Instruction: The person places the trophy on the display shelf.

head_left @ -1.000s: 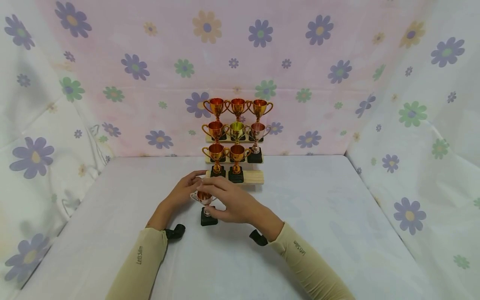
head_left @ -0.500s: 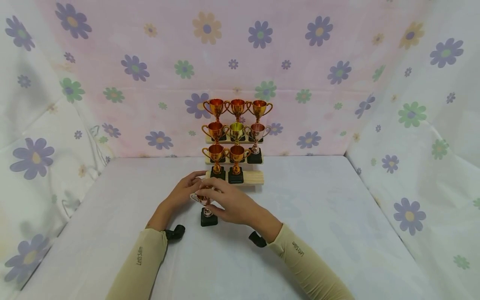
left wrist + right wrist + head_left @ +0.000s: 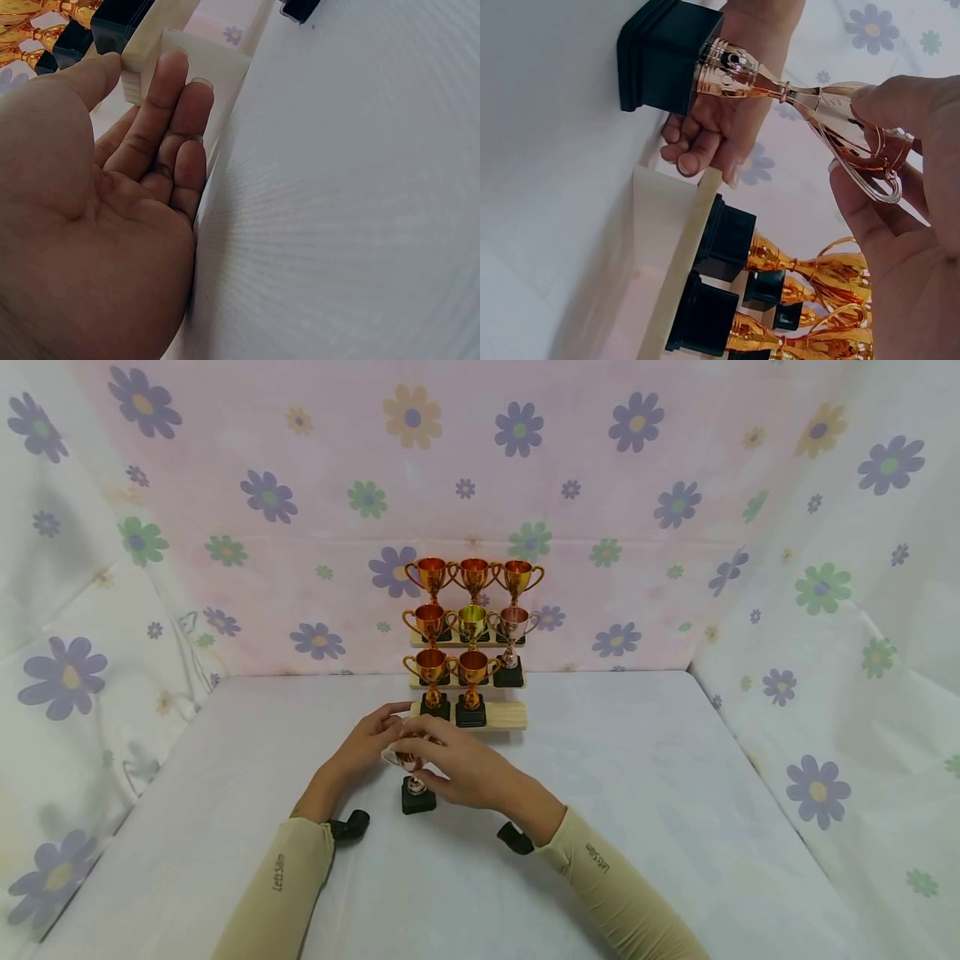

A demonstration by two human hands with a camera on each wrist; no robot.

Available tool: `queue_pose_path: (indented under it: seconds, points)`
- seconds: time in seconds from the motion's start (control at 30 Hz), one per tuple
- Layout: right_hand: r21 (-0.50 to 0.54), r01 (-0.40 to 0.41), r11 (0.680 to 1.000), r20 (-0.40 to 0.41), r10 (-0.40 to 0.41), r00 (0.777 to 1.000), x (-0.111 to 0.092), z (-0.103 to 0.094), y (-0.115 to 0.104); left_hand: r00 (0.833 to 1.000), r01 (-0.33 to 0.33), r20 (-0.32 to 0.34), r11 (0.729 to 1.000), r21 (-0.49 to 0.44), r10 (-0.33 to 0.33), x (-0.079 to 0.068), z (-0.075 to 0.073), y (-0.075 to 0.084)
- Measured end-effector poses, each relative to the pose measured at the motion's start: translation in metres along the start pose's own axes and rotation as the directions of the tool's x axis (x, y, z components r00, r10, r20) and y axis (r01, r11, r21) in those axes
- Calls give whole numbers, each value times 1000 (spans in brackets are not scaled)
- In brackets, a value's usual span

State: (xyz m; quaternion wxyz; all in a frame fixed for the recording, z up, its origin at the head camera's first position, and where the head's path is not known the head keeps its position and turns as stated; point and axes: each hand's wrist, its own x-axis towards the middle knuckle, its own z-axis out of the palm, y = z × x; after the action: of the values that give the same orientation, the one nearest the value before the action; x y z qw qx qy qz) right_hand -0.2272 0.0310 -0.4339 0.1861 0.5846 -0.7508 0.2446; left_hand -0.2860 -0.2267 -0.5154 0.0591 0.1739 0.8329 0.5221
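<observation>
My right hand [image 3: 468,764] holds a small rose-gold trophy [image 3: 418,797] by its cup, thumb on one side and fingers on the other. Its black square base [image 3: 667,60] points down close to the white table; whether it touches is hard to tell. My left hand [image 3: 363,747] rests at the left end of the stepped wooden shelf [image 3: 510,716]. In the left wrist view, the thumb and fingertips [image 3: 171,71] of that hand touch or nearly touch the shelf's end. Its palm holds nothing.
Gold trophies [image 3: 472,668] stand in rows on the shelf steps, with a rose-gold trophy [image 3: 512,627] at the right of the middle row. Bare wood shows at the right of the lowest step. Behind hangs a flowered cloth [image 3: 465,485].
My right fingers have shifted slightly on the cup, and the trophy has turned a little. The left hand stays at the shelf's end.
</observation>
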Motion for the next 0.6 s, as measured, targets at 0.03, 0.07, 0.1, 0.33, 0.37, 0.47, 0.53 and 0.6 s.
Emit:
queue_pose_path:
  seconds: [0.03, 0.07, 0.1, 0.33, 0.37, 0.47, 0.53, 0.6]
  points:
    - [1, -2, 1000, 2, 2, 1000, 0, -1, 0, 1000, 1, 0, 1000, -3, -1, 0, 0, 0]
    - [1, -4, 1000, 3, 4, 1000, 0, -2, 0, 1000, -2, 1, 1000, -1, 2, 0, 0, 0]
    - [-1, -6, 1000, 5, 6, 1000, 0, -3, 0, 1000, -2, 0, 1000, 1, 2, 0, 1, 1]
    - [-5, -6, 1000, 13, 6, 1000, -2, -9, 2, 1000, 24, -13, 1000, -10, -24, 0, 1, 1]
    - [-1, -4, 1000, 8, 4, 1000, -2, -10, 3, 1000, 24, -14, 1000, -11, -24, 0, 1, 1]
    - [1, 4, 1000, -16, -4, 1000, -2, -13, 5, 999, 30, -16, 999, -18, -31, 0, 1, 2]
    - [3, 5, 1000, -31, -5, 1000, -2, -16, 5, 999, 33, -18, 999, -33, -33, 0, 1, 2]
    - [0, 2, 1000, -39, -2, 999, -2, -20, 6, 999, 35, -18, 998, -48, -36, 0, 2, 3]
